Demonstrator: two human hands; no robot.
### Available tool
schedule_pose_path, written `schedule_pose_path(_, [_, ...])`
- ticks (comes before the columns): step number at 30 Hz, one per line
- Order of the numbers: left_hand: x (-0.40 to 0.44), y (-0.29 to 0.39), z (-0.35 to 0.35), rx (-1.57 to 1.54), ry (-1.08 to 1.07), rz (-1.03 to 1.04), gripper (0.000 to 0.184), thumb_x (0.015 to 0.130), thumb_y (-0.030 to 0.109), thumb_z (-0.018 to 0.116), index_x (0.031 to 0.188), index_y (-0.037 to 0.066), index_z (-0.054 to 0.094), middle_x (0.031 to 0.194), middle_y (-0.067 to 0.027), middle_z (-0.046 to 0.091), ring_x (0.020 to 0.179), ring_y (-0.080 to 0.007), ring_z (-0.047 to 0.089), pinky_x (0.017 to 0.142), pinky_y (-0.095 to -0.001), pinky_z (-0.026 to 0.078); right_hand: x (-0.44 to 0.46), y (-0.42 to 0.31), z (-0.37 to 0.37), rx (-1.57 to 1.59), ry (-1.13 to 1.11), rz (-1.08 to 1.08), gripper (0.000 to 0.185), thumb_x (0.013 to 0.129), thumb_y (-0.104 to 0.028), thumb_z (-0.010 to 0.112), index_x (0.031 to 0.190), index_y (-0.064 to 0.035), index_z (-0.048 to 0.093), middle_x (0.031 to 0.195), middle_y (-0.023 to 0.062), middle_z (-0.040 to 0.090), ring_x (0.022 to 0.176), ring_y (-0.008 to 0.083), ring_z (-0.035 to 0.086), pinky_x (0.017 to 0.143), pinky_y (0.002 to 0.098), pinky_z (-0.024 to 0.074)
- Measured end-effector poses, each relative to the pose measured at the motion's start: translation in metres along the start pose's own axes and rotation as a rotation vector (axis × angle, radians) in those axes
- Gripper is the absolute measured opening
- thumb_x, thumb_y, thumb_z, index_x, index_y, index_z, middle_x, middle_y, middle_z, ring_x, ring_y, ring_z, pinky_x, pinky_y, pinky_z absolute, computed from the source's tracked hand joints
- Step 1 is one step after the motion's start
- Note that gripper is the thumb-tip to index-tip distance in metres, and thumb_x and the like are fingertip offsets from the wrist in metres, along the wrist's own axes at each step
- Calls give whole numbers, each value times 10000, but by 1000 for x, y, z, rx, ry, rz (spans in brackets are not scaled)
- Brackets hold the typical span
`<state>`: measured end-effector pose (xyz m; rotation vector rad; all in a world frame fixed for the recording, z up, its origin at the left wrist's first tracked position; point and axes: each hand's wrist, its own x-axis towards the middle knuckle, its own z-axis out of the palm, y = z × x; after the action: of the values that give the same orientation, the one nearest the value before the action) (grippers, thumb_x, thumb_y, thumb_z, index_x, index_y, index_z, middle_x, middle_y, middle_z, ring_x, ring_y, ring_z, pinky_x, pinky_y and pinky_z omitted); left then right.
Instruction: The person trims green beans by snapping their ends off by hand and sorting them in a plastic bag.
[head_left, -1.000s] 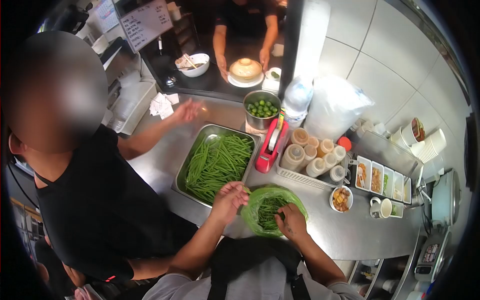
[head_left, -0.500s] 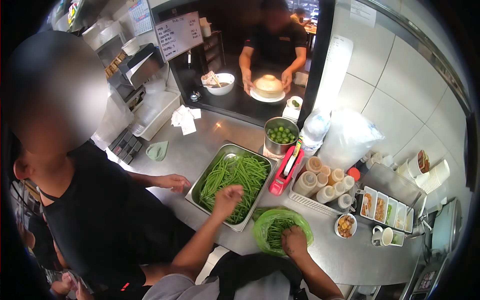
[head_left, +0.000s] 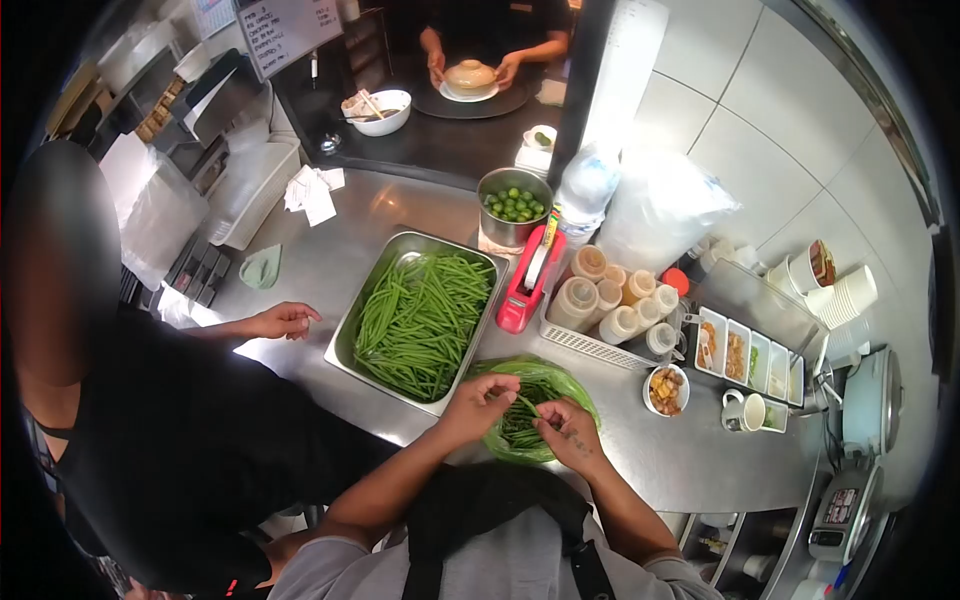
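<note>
My left hand (head_left: 478, 408) and my right hand (head_left: 568, 433) meet over a green plastic bag (head_left: 577, 384). Between their pinched fingertips is a green bean (head_left: 524, 404), one end in each hand. More beans lie inside the bag, partly covered by my hands. Just left of the bag, a rectangular steel pan (head_left: 343, 352) holds a large heap of long green beans (head_left: 425, 320).
A person's hand (head_left: 285, 321) hovers left of the pan. Behind it stand a pot of green limes (head_left: 515, 205) and a red tape dispenser (head_left: 522, 290). Right are sauce bottles (head_left: 575, 303) and a bowl (head_left: 666, 389). Beyond the hatch, another person's hands hold a lidded pot (head_left: 470, 75).
My left hand has moved from above the pan to the bag. My right hand has lifted out of the beans with one. The view has shifted, and the lidded pot's plate now rests on a dark tray.
</note>
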<state>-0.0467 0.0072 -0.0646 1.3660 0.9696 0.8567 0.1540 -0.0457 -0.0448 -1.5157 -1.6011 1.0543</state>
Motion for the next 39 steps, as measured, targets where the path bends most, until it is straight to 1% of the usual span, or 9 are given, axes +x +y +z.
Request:
schedule_pose_path(8, [-4,3,15,-377,238,-183,286,911,81,601,1181,1,548,989,-67,638,765,-99,605,569,-228,466,2,-11,4,110,86,-62,203,803,-84,693,992,-18,659,809,89,595,713,179,578,653,276,465])
schedule_pose_path(12, [-8,14,16,-385,30,-299,241,932,127,582,1139,3,574,931,-48,648,728,-95,604,552,-223,464,1,-15,5,143,81,-78,229,809,-89,698,1023,-19,657,814,91,598,715,182,577,653,273,468])
schedule_pose_path(18, [-9,23,18,-268,89,-198,157,943,131,560,999,3,632,884,-10,644,750,-80,588,612,-224,459,3,-31,1,45,105,-201,292,824,-84,679,1106,-30,627,877,112,612,760,214,609,677,300,492])
schedule_pose_path(23, [-12,55,5,259,-294,-17,115,909,108,591,942,4,626,814,-25,610,736,-91,530,654,-255,426,13,-62,-26,-352,165,-508,338,801,-67,667,1135,-53,615,924,103,612,797,267,613,712,352,503])
schedule_pose_path(29, [-4,62,2,320,-312,144,107,888,100,610,901,-5,622,752,-74,550,704,-157,509,628,-293,405,13,-55,-34,-552,25,-562,171,744,-34,660,911,-70,666,832,83,606,761,262,595,665,364,503])
schedule_pose_path(32, [-2,61,3,332,-323,193,114,896,99,601,902,-12,625,756,-78,551,697,-159,521,621,-290,414,11,-39,-20,-463,110,-545,114,758,-17,635,863,-53,664,797,74,613,718,226,602,624,313,489])
schedule_pose_path(34, [-2,59,7,324,-323,194,120,903,100,594,908,-15,629,761,-75,560,686,-147,536,617,-280,430,10,-29,-10,55,322,-183,76,838,-19,591,874,-28,657,781,33,620,693,122,579,634,240,459])
schedule_pose_path(37, [-7,47,14,185,-262,163,153,930,112,566,946,-24,633,809,-68,605,667,-124,582,609,-257,477,20,-26,-21,524,332,136,111,887,-43,553,877,-5,656,824,14,647,690,62,551,641,208,440])
schedule_pose_path(39, [-7,41,14,-240,-55,-129,193,956,136,541,1011,-31,620,877,-75,637,663,-118,620,614,-251,520,18,-17,-19,577,280,56,134,901,-66,555,919,7,665,836,4,659,697,54,555,642,202,443])
